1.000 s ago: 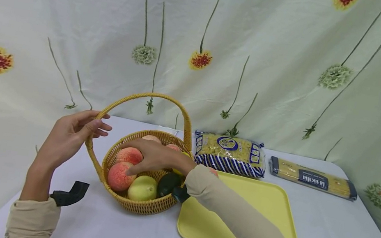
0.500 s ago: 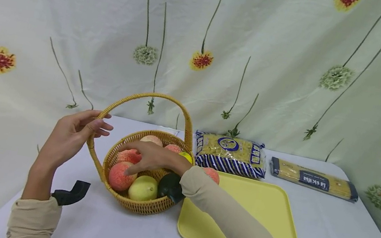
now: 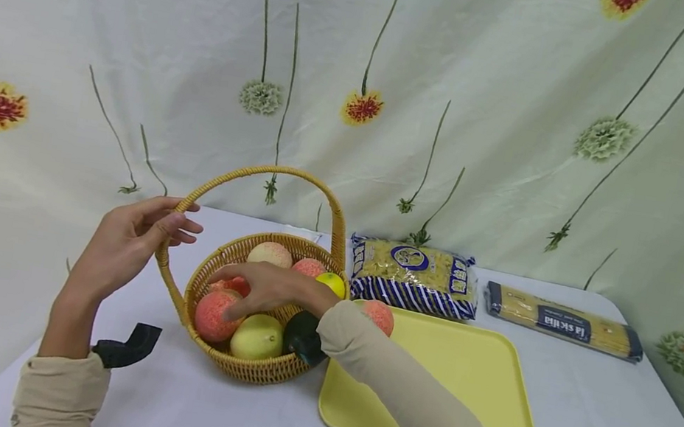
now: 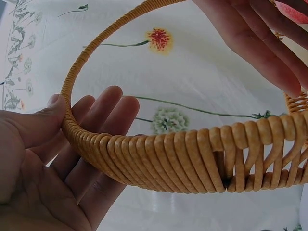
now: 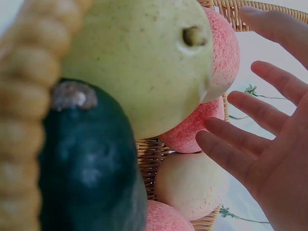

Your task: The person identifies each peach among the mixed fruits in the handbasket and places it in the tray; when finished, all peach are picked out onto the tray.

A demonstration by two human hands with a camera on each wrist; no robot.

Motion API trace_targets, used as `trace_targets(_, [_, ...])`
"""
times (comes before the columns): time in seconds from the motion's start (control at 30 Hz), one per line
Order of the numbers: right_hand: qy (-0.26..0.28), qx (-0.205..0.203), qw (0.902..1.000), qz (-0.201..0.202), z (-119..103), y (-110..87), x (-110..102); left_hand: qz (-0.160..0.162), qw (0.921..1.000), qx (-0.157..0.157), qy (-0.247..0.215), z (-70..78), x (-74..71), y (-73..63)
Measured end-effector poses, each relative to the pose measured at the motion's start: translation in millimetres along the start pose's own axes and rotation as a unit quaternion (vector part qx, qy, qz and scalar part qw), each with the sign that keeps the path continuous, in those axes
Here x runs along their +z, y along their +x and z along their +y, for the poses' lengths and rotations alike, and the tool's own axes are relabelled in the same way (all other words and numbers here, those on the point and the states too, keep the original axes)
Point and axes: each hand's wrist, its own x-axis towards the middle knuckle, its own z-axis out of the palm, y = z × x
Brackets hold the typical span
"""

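Observation:
My left hand holds the wicker basket's arched handle at its left side. In the left wrist view, the thumb lies against the handle with the fingers behind it. My right hand is over the basket, fingertips close to two red peaches at the left. The right wrist view shows its fingers spread and fairly straight, grasping nothing. Also in the basket are a pale green round fruit, a dark green avocado, a yellow lemon and a pale peach.
Right of the basket lies a yellow tray, with a peach at its back left corner. Behind the tray sits a bag of pasta, and a spaghetti packet lies farther right. A flowered cloth hangs behind the table.
My right hand has shifted slightly down over the upper red peach, covering more of it. The right forearm has moved a little, showing more of the lemon and tray peach. The left hand stays put.

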Motion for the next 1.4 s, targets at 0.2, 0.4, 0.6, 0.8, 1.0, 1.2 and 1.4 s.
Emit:
trace_targets(0.2, [0.001, 0.003, 1.0, -0.007, 0.1, 2.8, 2.7, -0.002, 1.0, -0.004, 0.001, -0.8, -0.4, -1.5])
trace_targets(0.4, [-0.006, -0.011, 0.9997, -0.022, 1.7, 5.0, 6.3, 0.0, 1.0, -0.007, 0.005, -1.3, -0.7, -2.6])
trace_targets(0.6, [-0.011, -0.005, 0.9996, -0.026, 1.7, 5.4, 7.7, 0.002, 0.9999, -0.008, 0.009, -0.4, -0.7, -1.7])
trace_targets(0.8, [-0.01, -0.011, 0.9996, -0.022, 1.7, 6.6, 8.2, 0.001, 1.0, -0.002, 0.002, -0.5, -0.9, -1.1])
trace_targets(1.0, [-0.016, -0.027, 0.9993, -0.02, 2.7, 11.0, 10.2, 0.001, 1.0, -0.004, 0.003, -1.1, -0.8, -1.4])
trace_targets(1.2, [-0.049, -0.033, 0.9981, -0.019, 1.1, 12.2, 9.3, 0.001, 1.0, 0.0, 0.002, -0.6, -0.9, 0.0])
trace_targets(1.4, [-0.072, -0.022, 0.9971, -0.012, 1.1, 12.9, 8.2, -0.001, 1.0, 0.001, 0.0, -0.4, -1.2, 0.5])
